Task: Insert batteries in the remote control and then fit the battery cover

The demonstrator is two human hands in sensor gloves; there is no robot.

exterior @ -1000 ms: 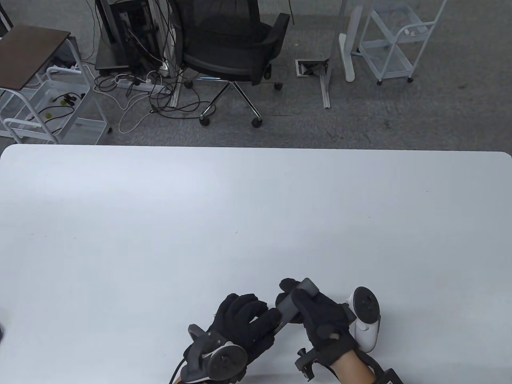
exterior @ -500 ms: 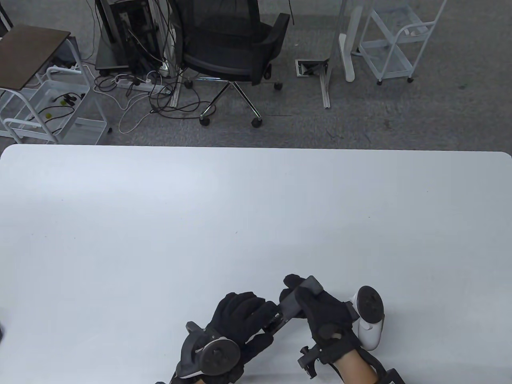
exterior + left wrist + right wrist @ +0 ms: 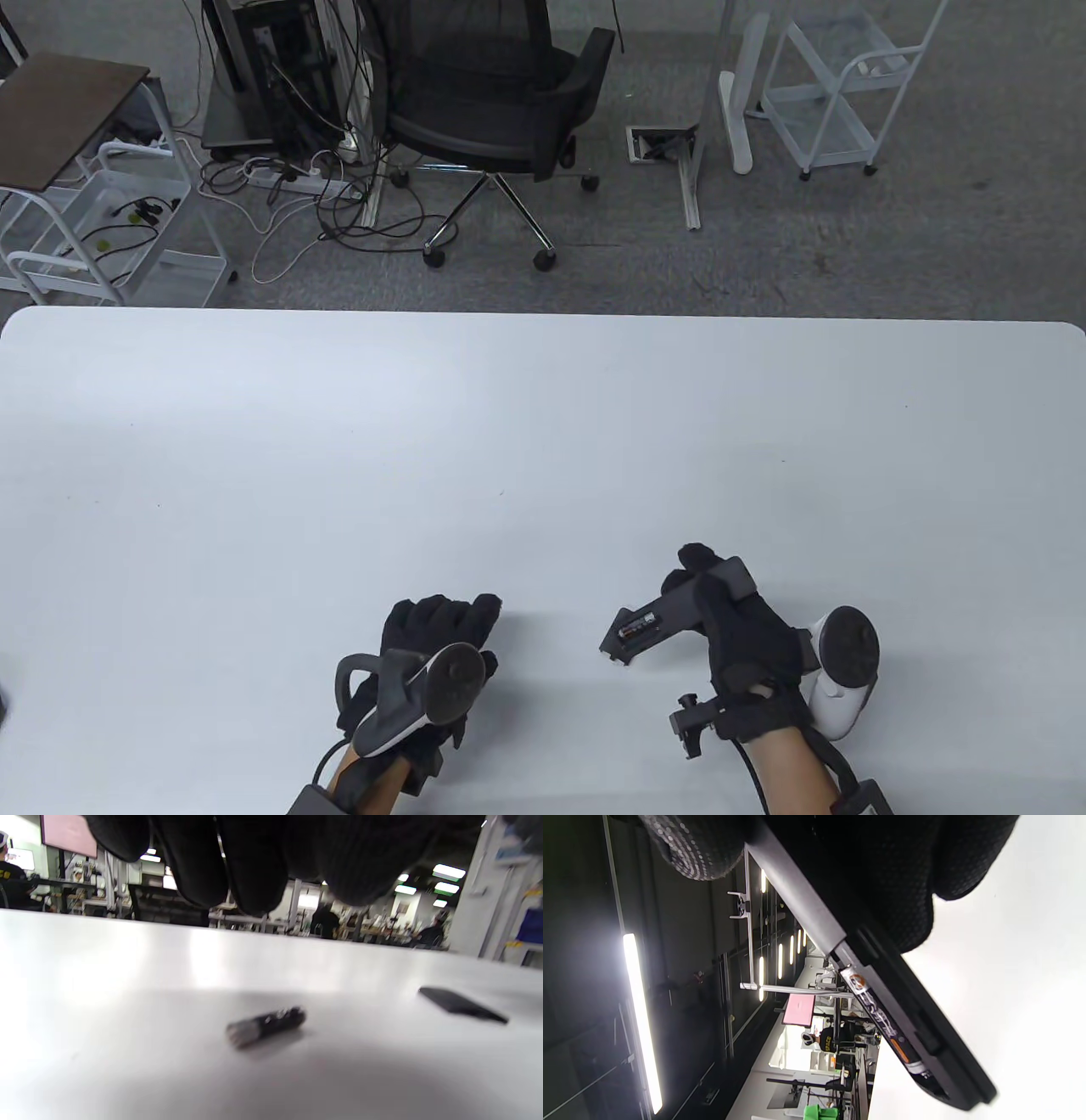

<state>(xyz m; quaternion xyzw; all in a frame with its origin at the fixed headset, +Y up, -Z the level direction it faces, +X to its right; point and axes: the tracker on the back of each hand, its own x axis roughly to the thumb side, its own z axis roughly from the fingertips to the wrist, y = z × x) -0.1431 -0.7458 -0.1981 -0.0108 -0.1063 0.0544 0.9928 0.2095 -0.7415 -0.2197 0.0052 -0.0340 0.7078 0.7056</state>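
My right hand (image 3: 721, 607) grips the grey remote control (image 3: 674, 609) by its far end and holds it tilted, with its near end low over the table. The battery bay faces up, uncovered, with one battery (image 3: 638, 628) seated in it. That battery also shows in the right wrist view (image 3: 878, 1014). My left hand (image 3: 441, 620) is apart from the remote, to its left, and holds nothing. In the left wrist view its fingers (image 3: 250, 866) hang above a loose battery (image 3: 265, 1024) lying on the table. The black battery cover (image 3: 462, 1005) lies flat to the battery's right. The table view shows neither of these.
The white table (image 3: 543, 441) stretches wide ahead of both hands. Beyond its far edge a black office chair (image 3: 492, 93), cables and white wire carts (image 3: 836, 85) stand on the floor.
My left hand has let go of the remote and moved left toward the near edge. My right hand has carried the remote to the right, baring the bay with one battery.
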